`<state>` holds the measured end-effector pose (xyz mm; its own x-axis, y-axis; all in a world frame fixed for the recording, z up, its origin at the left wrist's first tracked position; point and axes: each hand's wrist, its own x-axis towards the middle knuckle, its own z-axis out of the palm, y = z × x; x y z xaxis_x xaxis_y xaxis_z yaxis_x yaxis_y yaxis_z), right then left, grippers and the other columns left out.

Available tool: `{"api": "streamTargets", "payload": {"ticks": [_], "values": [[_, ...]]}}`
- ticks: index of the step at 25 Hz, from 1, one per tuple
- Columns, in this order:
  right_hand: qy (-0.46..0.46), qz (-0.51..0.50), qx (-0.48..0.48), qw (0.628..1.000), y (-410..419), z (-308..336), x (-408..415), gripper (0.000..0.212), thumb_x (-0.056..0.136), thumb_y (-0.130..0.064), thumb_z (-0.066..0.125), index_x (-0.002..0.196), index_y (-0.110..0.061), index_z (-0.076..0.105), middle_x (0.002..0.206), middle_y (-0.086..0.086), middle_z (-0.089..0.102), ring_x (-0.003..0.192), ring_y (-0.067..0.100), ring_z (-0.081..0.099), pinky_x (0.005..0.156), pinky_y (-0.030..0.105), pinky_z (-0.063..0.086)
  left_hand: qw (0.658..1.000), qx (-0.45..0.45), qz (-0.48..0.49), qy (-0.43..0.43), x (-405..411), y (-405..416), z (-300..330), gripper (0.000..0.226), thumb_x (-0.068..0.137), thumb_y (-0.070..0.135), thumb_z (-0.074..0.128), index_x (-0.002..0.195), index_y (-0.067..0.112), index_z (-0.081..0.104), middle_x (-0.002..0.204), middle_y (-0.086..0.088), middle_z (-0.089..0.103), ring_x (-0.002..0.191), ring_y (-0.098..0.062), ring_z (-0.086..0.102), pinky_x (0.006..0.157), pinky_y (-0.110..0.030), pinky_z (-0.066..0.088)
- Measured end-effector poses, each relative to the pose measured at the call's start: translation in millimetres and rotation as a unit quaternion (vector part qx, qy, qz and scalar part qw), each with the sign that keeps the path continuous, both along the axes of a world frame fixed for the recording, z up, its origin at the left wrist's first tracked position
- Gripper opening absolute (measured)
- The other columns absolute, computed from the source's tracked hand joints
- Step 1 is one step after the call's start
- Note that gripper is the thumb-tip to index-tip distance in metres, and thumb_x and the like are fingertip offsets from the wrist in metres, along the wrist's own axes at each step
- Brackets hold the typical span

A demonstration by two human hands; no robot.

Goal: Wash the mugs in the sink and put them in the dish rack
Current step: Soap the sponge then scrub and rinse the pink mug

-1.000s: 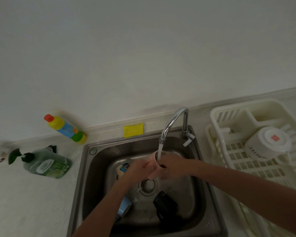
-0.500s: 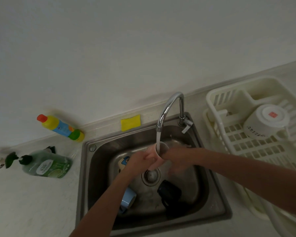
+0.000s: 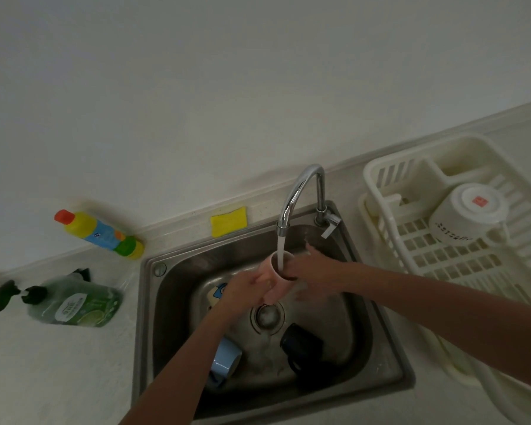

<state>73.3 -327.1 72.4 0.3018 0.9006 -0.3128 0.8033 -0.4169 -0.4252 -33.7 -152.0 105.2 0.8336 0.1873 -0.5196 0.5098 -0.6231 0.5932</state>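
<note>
Counter [image 3: 59, 378]: pale speckled stone, running along a plain white wall [image 3: 227, 87].

Sink [image 3: 172, 302]: steel, sitting in the counter's middle. Chrome faucet [image 3: 298, 191] at its back edge is pouring water into a pink mug [image 3: 273, 283].

Left hand [image 3: 246, 289] is gripping the pink mug's side. Right hand [image 3: 313, 277] is pressing against the mug's rim, some fingers spread; whether the others are curled into the mug cannot be told.

Lying in the sink: light blue mug [image 3: 224, 360] and black mug [image 3: 301, 342] near the front edge, a cream printed mug [image 3: 216, 294] partly hidden behind the left hand.

Dish rack [image 3: 390, 216]: white plastic, at the counter's right end, holding one white mug [image 3: 463, 216] upside down.

Along the counter's back edge: yellow sponge [image 3: 229, 220], yellow bottle [image 3: 98, 234]. At the left end: green soap dispenser [image 3: 71, 305].
</note>
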Motion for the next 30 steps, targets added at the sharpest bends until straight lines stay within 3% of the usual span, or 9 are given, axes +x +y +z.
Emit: {"api": "streamTargets", "payload": {"ticks": [3, 5, 7, 11, 15, 21, 24, 27, 30], "values": [[0.060, 0.010, -0.007, 0.998, 4.4, -2.3, -4.7, 0.048, 0.084, -0.035, 0.073, 0.127, -0.026, 0.057, 0.128, -0.004, 0.060, 0.118, 0.016, 0.057, 0.103, 0.036, 0.046, 1.000, -0.006, 0.001, 0.004, -1.2, 4.4, 2.3, 0.038, 0.090, 0.041, 0.056, 0.082, 0.007, 0.070, 0.067, -0.010, 0.068, 0.058, -0.013, 0.060, 0.061, -0.032, 0.051], [0.055, -0.020, 0.048, 0.997, 6.2, 0.2, -4.2, 0.049, 0.084, -0.038, 0.071, 0.129, -0.026, 0.055, 0.133, -0.003, 0.056, 0.124, 0.017, 0.051, 0.109, 0.043, 0.040, 1.000, 0.001, 0.005, 0.011, -0.6, 6.1, 5.8, 0.030, 0.095, 0.034, 0.056, 0.084, 0.010, 0.070, 0.066, -0.002, 0.067, 0.060, -0.011, 0.061, 0.059, -0.023, 0.049], [0.030, -0.007, 0.029, 0.999, 8.2, -0.5, -3.3, 0.047, 0.085, -0.041, 0.068, 0.130, -0.030, 0.055, 0.135, -0.004, 0.056, 0.127, 0.019, 0.050, 0.110, 0.045, 0.039, 1.000, 0.024, 0.000, 0.003, -0.1, 7.9, 7.1, 0.030, 0.096, 0.035, 0.055, 0.085, 0.011, 0.070, 0.072, -0.004, 0.070, 0.065, -0.015, 0.065, 0.061, -0.028, 0.052], [0.081, -0.014, 0.079, 0.993, 20.0, 7.0, -6.4, 0.038, 0.088, -0.040, 0.070, 0.121, -0.024, 0.061, 0.112, -0.004, 0.066, 0.096, 0.008, 0.061, 0.084, 0.015, 0.042, 0.999, 0.048, -0.004, 0.004, -5.7, 6.9, 5.6, 0.036, 0.095, 0.038, 0.053, 0.085, 0.007, 0.070, 0.073, -0.009, 0.071, 0.058, -0.014, 0.062, 0.062, -0.030, 0.054], [0.036, 0.006, 0.041, 0.999, 13.5, 4.9, -1.9, 0.038, 0.085, -0.043, 0.071, 0.116, -0.024, 0.061, 0.109, -0.004, 0.065, 0.100, 0.013, 0.061, 0.096, 0.033, 0.048, 0.998, 0.056, 0.007, -0.008, -6.0, 12.2, 6.3, 0.044, 0.084, 0.048, 0.048, 0.086, 0.011, 0.071, 0.075, -0.011, 0.071, 0.071, -0.025, 0.069, 0.074, -0.043, 0.057], [-0.036, -0.006, 0.078, 0.996, 11.3, 6.3, -7.9, 0.044, 0.089, -0.044, 0.061, 0.129, -0.027, 0.052, 0.135, 0.000, 0.055, 0.124, 0.019, 0.052, 0.105, 0.037, 0.037, 0.998, 0.014, 0.047, -0.027, -11.6, 8.7, 1.3, 0.029, 0.095, 0.033, 0.055, 0.087, 0.010, 0.071, 0.077, -0.011, 0.072, 0.064, -0.015, 0.064, 0.068, -0.037, 0.057], [0.016, 0.036, 0.055, 0.998, 8.3, 12.9, -16.4, 0.039, 0.091, -0.035, 0.065, 0.127, -0.021, 0.059, 0.126, 0.001, 0.061, 0.115, 0.018, 0.058, 0.098, 0.029, 0.046, 0.999, -0.007, 0.027, -0.023, -14.5, 6.4, 1.0, 0.026, 0.095, 0.034, 0.055, 0.083, 0.017, 0.071, 0.071, -0.004, 0.071, 0.064, -0.012, 0.067, 0.066, -0.032, 0.057], [0.026, -0.031, 0.107, 0.993, 12.3, 15.1, -9.8, 0.038, 0.088, -0.052, 0.063, 0.117, -0.028, 0.059, 0.116, -0.005, 0.061, 0.105, 0.012, 0.058, 0.089, 0.027, 0.048, 0.999, 0.024, -0.005, -0.022, -14.3, 3.9, 3.1, 0.030, 0.098, 0.034, 0.053, 0.087, 0.011, 0.069, 0.072, -0.005, 0.069, 0.062, -0.013, 0.064, 0.063, -0.026, 0.053], [0.054, 0.002, 0.013, 0.998, 12.0, 7.4, -11.8, 0.036, 0.085, -0.044, 0.068, 0.114, -0.024, 0.062, 0.111, -0.005, 0.065, 0.100, 0.013, 0.061, 0.092, 0.032, 0.051, 0.999, 0.042, 0.001, -0.023, -15.2, 9.3, 3.8, 0.025, 0.096, 0.031, 0.054, 0.081, 0.017, 0.070, 0.070, -0.006, 0.069, 0.061, -0.011, 0.061, 0.061, -0.028, 0.050]]}}
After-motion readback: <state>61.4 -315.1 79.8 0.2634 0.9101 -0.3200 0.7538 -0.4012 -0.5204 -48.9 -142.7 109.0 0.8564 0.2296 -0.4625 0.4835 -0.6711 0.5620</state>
